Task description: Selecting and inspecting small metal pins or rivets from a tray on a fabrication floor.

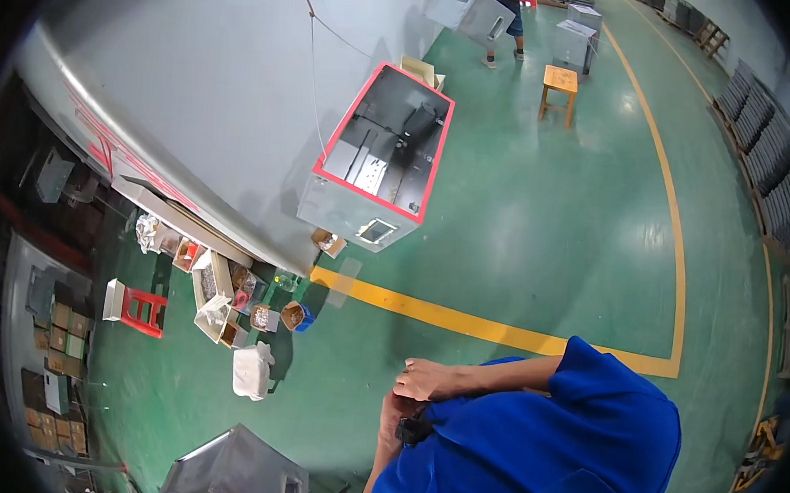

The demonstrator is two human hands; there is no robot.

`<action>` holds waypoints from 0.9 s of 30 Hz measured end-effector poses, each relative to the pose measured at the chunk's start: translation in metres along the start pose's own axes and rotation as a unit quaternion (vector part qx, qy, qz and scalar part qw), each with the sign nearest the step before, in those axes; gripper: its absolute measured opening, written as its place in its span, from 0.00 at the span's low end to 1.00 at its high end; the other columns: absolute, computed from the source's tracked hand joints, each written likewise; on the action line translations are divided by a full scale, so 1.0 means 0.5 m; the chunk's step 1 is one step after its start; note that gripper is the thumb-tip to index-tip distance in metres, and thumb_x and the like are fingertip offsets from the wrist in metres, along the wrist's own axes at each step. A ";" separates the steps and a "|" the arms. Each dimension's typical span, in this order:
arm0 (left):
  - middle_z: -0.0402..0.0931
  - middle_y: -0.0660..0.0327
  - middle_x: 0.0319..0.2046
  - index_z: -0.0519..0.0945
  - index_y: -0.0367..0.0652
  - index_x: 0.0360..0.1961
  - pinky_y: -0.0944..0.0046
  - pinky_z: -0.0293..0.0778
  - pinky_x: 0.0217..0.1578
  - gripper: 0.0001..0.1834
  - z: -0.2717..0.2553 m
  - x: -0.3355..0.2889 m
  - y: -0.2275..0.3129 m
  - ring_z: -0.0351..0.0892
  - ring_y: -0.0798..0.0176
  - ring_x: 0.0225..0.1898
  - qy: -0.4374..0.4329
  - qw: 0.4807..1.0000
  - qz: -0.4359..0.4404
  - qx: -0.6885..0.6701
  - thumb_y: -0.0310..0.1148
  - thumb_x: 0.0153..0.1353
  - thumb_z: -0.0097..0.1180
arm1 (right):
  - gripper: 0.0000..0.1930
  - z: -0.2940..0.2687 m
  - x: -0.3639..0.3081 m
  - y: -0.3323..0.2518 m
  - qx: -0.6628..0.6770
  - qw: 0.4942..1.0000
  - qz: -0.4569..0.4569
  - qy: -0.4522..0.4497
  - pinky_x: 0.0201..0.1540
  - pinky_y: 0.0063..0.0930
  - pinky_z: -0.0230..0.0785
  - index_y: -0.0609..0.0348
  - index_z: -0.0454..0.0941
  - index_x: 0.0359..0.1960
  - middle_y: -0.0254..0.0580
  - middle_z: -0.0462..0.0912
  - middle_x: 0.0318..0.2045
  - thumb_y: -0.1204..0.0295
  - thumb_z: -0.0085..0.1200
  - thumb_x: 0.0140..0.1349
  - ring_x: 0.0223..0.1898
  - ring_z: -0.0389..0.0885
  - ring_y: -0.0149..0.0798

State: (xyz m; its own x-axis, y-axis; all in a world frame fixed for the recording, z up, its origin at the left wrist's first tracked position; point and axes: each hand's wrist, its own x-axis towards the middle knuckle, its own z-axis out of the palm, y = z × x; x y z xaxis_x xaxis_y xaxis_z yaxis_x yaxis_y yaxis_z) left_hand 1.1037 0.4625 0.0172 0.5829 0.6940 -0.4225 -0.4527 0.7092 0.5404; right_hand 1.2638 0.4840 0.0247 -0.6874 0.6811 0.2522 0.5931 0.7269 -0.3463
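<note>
At the left of the frame, a red plastic stool (pixel 145 314) stands on the green floor (pixel 524 228). Right of it, at lower left, is a grey sheet-metal box (pixel 238 465), cut by the frame edge; above that box stands a stool under a white cover (pixel 252 369). At upper centre, an open grey metal cabinet with pinkish-red edging (pixel 332 198) lies well apart from both hands, above them, its long axis leaning toward the upper right. At lower centre, the left hand (pixel 394 406) points up the frame, largely covered. A small black device (pixel 414 430) sits at its wrist, nearer to it than to the other hand; its long axis cannot be determined. The right hand (pixel 424 380), forearm extended leftward, rests over the left, fingers curled. Whether either grip encloses anything cannot be determined.
</note>
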 end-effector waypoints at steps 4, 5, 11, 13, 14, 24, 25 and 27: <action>0.72 0.59 0.40 0.71 0.38 0.44 0.63 0.73 0.43 0.13 -0.003 0.015 0.022 0.74 0.63 0.41 0.064 0.997 -0.042 -0.025 0.32 0.63 0.38 | 0.06 -0.032 0.023 0.003 0.026 0.999 -0.020 -0.007 0.33 0.33 0.59 0.55 0.72 0.24 0.37 0.75 0.23 0.67 0.51 0.48 0.28 0.77 0.39; 0.72 0.59 0.39 0.71 0.38 0.43 0.64 0.73 0.42 0.12 -0.005 0.018 0.028 0.74 0.64 0.41 0.082 0.995 -0.052 -0.026 0.32 0.63 0.38 | 0.06 -0.042 0.030 0.003 0.035 0.999 -0.024 -0.011 0.33 0.32 0.59 0.55 0.71 0.24 0.37 0.75 0.23 0.67 0.50 0.48 0.28 0.77 0.39; 0.73 0.60 0.36 0.71 0.37 0.42 0.65 0.74 0.41 0.12 0.023 0.010 0.077 0.75 0.65 0.40 0.043 0.999 -0.020 0.028 0.31 0.63 0.40 | 0.08 -0.102 0.061 -0.001 0.035 0.998 -0.052 -0.024 0.33 0.30 0.59 0.53 0.68 0.21 0.34 0.73 0.22 0.64 0.48 0.47 0.30 0.74 0.36; 0.74 0.60 0.35 0.72 0.38 0.42 0.66 0.74 0.39 0.12 0.012 0.014 0.077 0.76 0.66 0.38 0.035 0.999 -0.020 0.035 0.32 0.64 0.38 | 0.08 -0.109 0.069 -0.007 0.050 0.997 -0.052 -0.018 0.34 0.31 0.59 0.53 0.68 0.21 0.34 0.73 0.21 0.64 0.48 0.47 0.30 0.73 0.37; 0.74 0.60 0.35 0.72 0.38 0.42 0.66 0.74 0.39 0.13 0.030 0.011 0.092 0.76 0.66 0.38 0.048 0.998 -0.024 0.034 0.32 0.65 0.38 | 0.08 -0.107 0.075 -0.011 0.059 0.997 -0.056 -0.014 0.34 0.33 0.60 0.54 0.69 0.21 0.34 0.73 0.21 0.64 0.48 0.47 0.30 0.73 0.38; 0.74 0.61 0.37 0.72 0.39 0.43 0.69 0.73 0.42 0.12 -0.097 -0.023 0.059 0.75 0.68 0.39 -0.040 0.998 0.029 0.035 0.31 0.65 0.38 | 0.03 -0.074 0.099 -0.079 0.071 0.992 -0.060 0.082 0.35 0.30 0.65 0.53 0.73 0.25 0.34 0.73 0.23 0.74 0.52 0.46 0.32 0.74 0.35; 0.74 0.61 0.36 0.71 0.39 0.43 0.69 0.73 0.42 0.12 -0.108 -0.026 0.056 0.75 0.68 0.39 -0.051 0.995 -0.007 -0.089 0.31 0.65 0.38 | 0.04 -0.063 0.102 -0.086 0.071 0.992 -0.062 0.087 0.35 0.30 0.65 0.53 0.73 0.26 0.34 0.73 0.23 0.74 0.52 0.46 0.32 0.73 0.35; 0.74 0.61 0.36 0.71 0.38 0.42 0.68 0.73 0.42 0.11 -0.125 -0.032 0.049 0.75 0.68 0.38 -0.039 0.978 -0.038 -0.199 0.32 0.65 0.39 | 0.06 -0.043 0.103 -0.100 0.070 0.991 -0.065 0.096 0.35 0.29 0.65 0.53 0.75 0.28 0.33 0.74 0.24 0.75 0.53 0.45 0.32 0.73 0.35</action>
State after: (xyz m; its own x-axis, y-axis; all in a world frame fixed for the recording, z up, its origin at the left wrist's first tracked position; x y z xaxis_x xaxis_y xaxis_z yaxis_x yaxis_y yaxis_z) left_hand 1.0410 0.4765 -0.0082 0.6682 0.6367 -0.3848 -0.6240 0.7613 0.1762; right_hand 1.2075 0.4847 0.0746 -0.6545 0.5960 0.4652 0.4315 0.7997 -0.4174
